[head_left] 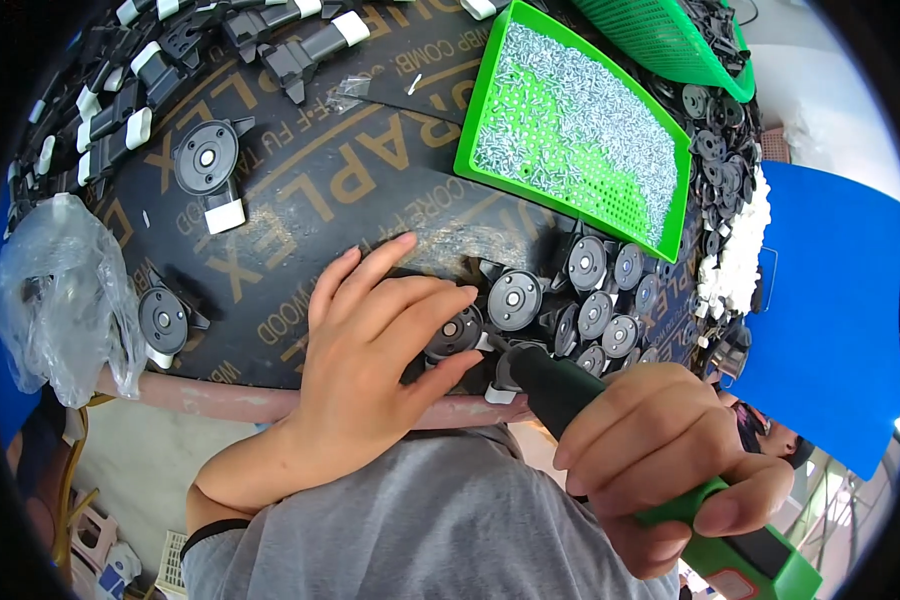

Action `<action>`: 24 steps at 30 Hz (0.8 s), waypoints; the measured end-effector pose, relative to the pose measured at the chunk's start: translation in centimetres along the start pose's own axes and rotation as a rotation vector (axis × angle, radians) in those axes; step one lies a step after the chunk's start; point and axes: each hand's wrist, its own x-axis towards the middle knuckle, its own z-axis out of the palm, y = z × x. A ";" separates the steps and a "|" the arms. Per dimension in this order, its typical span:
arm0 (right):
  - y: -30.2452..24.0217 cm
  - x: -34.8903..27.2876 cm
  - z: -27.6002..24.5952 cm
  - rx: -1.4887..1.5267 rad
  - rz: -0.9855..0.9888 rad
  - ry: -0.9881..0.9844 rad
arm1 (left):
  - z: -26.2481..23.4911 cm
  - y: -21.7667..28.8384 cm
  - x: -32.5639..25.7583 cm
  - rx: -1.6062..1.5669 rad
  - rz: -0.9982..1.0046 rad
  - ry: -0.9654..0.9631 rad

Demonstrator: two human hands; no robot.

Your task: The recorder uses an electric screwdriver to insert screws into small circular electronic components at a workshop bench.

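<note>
My left hand (365, 335) rests at the table's near edge, its thumb and index finger closed around a black round wheel-like part (457, 330). The other left fingers stretch forward over the table. In my right hand (670, 450) is a green and black power screwdriver (555, 388), gripped by its body. Its bit points left, close beside the part at my left fingertips; whether it touches is unclear. Just right of that part lies a similar black round part (515, 300), with several more clustered beyond it. My palm and fingers partly hide the held part.
A green tray (467, 150) of small silver screws stands beyond my hands. A green basket (660, 45), black discs and white pieces (735, 260) crowd the right. Black parts with white ends line the far left. A plastic bag (65, 290) lies left; another person is partly visible right.
</note>
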 end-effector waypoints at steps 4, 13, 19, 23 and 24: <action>0.4 -0.2 0.1 0.068 0.009 0.050 | -0.1 -0.1 0.0 -0.059 -0.033 0.018; 0.3 -0.2 0.2 0.169 -0.020 0.190 | 0.1 -0.4 -0.4 -0.024 0.141 0.216; -0.9 -0.5 0.6 0.211 -0.089 0.221 | 0.3 -0.3 -0.7 0.047 0.153 0.263; 0.0 -0.6 0.1 0.247 -0.133 -0.038 | 0.5 -0.3 -0.7 0.086 0.201 0.283; 0.2 -0.2 0.0 0.245 -0.134 -0.039 | 0.6 -0.3 -0.8 0.084 0.203 0.284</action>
